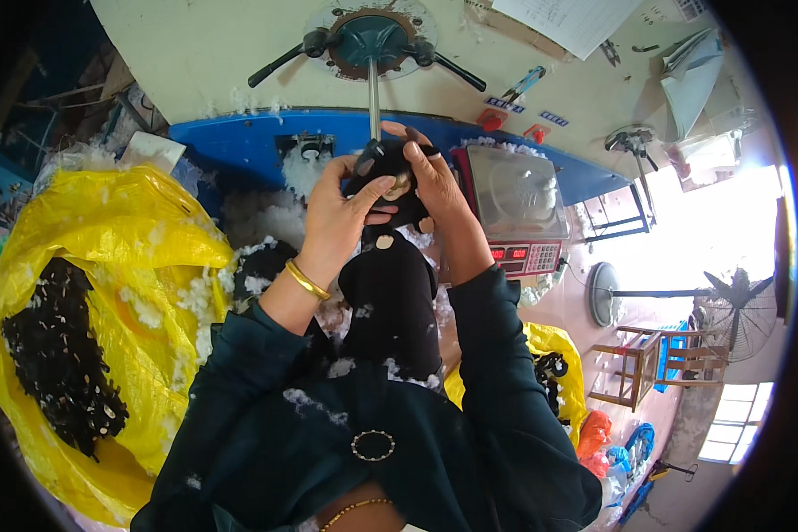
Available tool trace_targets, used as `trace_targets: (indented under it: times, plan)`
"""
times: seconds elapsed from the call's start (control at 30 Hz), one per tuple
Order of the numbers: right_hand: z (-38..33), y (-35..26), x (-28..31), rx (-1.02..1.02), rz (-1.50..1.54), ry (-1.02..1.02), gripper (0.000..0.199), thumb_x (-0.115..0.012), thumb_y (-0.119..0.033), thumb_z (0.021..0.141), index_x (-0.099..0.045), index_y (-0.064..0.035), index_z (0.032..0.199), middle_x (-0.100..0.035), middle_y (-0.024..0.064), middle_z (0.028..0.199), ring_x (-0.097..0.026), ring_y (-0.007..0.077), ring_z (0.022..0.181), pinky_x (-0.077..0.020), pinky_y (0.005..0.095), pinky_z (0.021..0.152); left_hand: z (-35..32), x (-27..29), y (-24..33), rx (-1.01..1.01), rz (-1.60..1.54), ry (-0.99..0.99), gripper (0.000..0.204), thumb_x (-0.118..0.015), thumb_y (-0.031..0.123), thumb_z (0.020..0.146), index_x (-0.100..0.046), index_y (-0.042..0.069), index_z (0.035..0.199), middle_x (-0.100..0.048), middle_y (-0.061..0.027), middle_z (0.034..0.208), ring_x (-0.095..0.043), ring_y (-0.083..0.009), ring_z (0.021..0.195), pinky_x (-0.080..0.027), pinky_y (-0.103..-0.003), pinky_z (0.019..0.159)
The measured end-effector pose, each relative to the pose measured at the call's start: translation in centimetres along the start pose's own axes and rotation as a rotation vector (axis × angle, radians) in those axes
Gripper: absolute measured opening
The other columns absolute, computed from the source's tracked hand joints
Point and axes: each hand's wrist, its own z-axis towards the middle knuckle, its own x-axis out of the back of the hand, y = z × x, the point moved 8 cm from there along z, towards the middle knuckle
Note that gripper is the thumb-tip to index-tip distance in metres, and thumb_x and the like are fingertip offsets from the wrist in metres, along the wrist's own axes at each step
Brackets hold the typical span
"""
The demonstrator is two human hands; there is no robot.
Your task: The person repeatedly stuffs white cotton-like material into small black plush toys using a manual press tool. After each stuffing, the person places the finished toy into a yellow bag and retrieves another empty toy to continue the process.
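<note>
Both hands are closed round a small black plush piece (410, 211) with beige patches, which looks like a soft toy's skin. My left hand (335, 217), with a gold bangle at its wrist, grips its left side, thumb on top. My right hand (439, 188) holds the right side, its thumb pressed near the top. A thin metal tube (373, 97) runs from a round machine fitting (371, 42) down to the plush piece. Whether the tube's end is inside the piece is hidden by my fingers and the dark fabric.
At the left stands a yellow sack (142, 239) with many black plush pieces (58, 355). White fluff (301, 173) clings around the blue panel (230, 142). A digital scale (516, 199) sits right of my hands. Farther right are a wooden chair (629, 368) and a fan (738, 306).
</note>
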Motion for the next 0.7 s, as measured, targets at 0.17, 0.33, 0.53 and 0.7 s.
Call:
trace_targets:
  times: [0.17,0.33,0.53,0.7]
  plan:
    - [-0.1,0.6,0.2,0.149,-0.124,0.053,0.053,-0.065,-0.034,0.09,-0.048,-0.007,0.133,-0.059,0.0042,0.106,-0.052,0.0115,0.097,-0.0434,0.0263,0.088,2.2,1.5,-1.3,0.025,0.066,-0.071,0.036,-0.065,0.007,0.087,-0.046,-0.001,0.116,-0.061,-0.0124,0.097,-0.069,-0.0222,0.074,-0.058,-0.027,0.059]
    - [-1.6,-0.3,-2.2,0.25,-0.314,0.252,0.064,-0.071,-0.011,0.084,-0.038,-0.0072,0.139,-0.063,0.0103,0.102,-0.058,0.0154,0.094,-0.0474,0.0296,0.086,2.3,3.1,-0.9,-0.001,-0.003,-0.09,0.034,-0.063,0.012,0.089,-0.049,-0.001,0.117,-0.06,-0.0098,0.098,-0.067,-0.018,0.076,-0.058,-0.026,0.06]
    - [-2.4,-3.4,-6.0,0.09,-0.522,0.469,0.076,-0.073,-0.031,0.083,-0.03,0.0023,0.135,-0.066,0.0197,0.093,-0.067,0.03,0.086,-0.0507,0.0355,0.076,0.9,4.8,2.0,0.038,0.098,-0.082,0.03,-0.058,0.022,0.094,-0.052,0.002,0.116,-0.062,-0.0064,0.089,-0.063,-0.0119,0.065,-0.055,-0.022,0.055]
    - [-0.3,-3.9,-3.9,0.022,-0.275,0.416,0.069,-0.072,-0.037,0.082,-0.041,0.0105,0.122,-0.066,0.0216,0.09,-0.065,0.023,0.085,-0.0502,0.0316,0.074,0.4,2.6,3.3,0.085,0.093,-0.009,0.036,-0.06,0.026,0.093,-0.05,0.0,0.115,-0.063,-0.0107,0.089,-0.062,-0.0167,0.053,-0.052,-0.023,0.05]
